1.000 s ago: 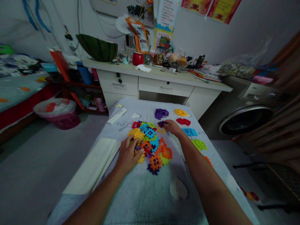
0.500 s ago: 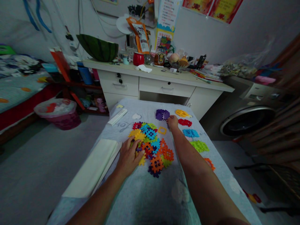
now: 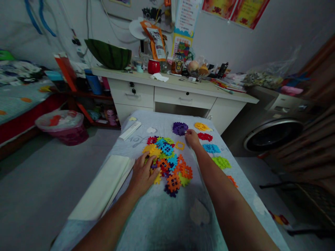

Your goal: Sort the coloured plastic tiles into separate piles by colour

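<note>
My left hand lies with its fingers spread on the left side of a mixed heap of plastic interlocking tiles, touching yellow ones. The heap has red, blue, green, orange, yellow and purple pieces, many with window-like cutouts. Farther off, my right hand is closed, its fingertips pinched at the right edge of a pile of purple interlocking tiles. They appear to grip a purple tile there, partly hidden by the fingers. A yellow square frame tile lies between the heap and my right hand.
Along the right side lie separate groups of yellow tiles, red tiles, blue tiles, green tiles and orange tiles. A white box and folded white cloth lie left. A cabinet stands beyond.
At the purple pile, my right hand has shifted slightly, and a shiny patch seen there earlier no longer shows. My left hand stays on the heap. The view has moved slightly.
</note>
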